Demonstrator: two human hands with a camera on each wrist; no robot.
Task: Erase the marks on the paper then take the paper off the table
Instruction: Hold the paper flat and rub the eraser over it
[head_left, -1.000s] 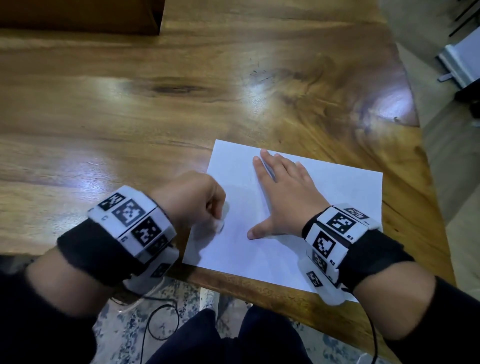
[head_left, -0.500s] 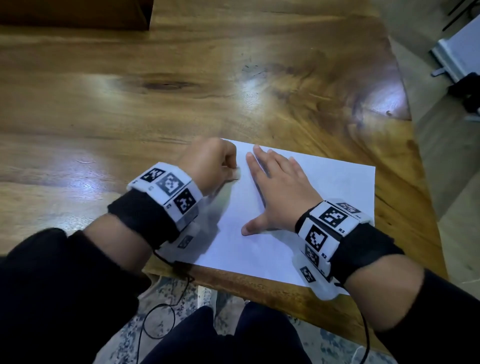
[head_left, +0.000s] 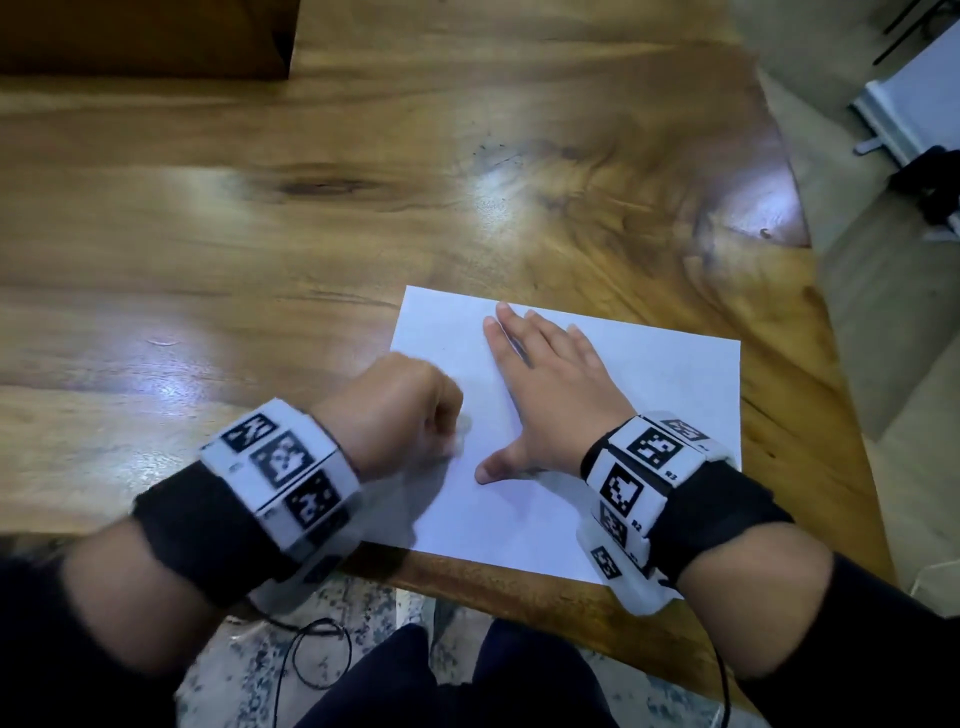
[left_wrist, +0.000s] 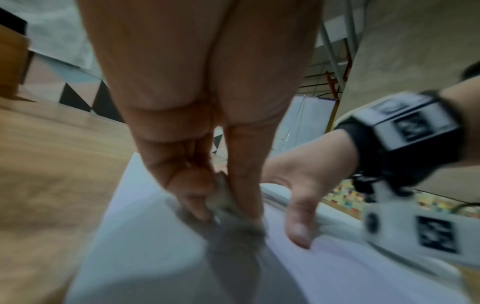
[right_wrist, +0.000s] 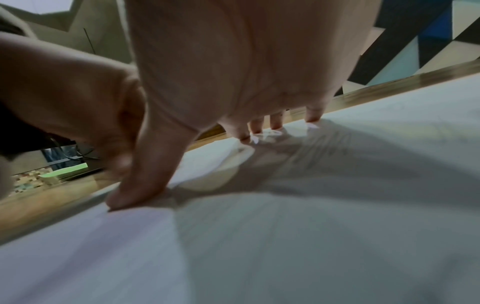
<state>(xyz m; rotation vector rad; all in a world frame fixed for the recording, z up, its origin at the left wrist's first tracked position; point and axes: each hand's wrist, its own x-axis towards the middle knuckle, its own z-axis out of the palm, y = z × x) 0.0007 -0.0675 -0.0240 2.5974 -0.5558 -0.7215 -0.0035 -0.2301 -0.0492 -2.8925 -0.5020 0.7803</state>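
A white sheet of paper (head_left: 649, 441) lies near the front right edge of the wooden table (head_left: 260, 234). My right hand (head_left: 540, 395) lies flat on it with fingers spread, pressing the paper (right_wrist: 285, 236) down. My left hand (head_left: 410, 410) is curled and pinches a small pale eraser (head_left: 464, 427) against the sheet's left part. In the left wrist view the eraser (left_wrist: 221, 197) sits between thumb and fingertips, blurred, touching the paper (left_wrist: 145, 236). I make out no clear marks on the sheet.
A dark wooden box or chair back (head_left: 145, 36) stands at the table's far left. The table's right edge (head_left: 810, 322) drops to the floor, where a white object (head_left: 904, 98) lies. My legs and a cable (head_left: 311, 654) are below the front edge.
My left hand with the eraser went up the paper's left edge, then came back down toward the near part of the sheet. My right hand stayed flat on the paper.
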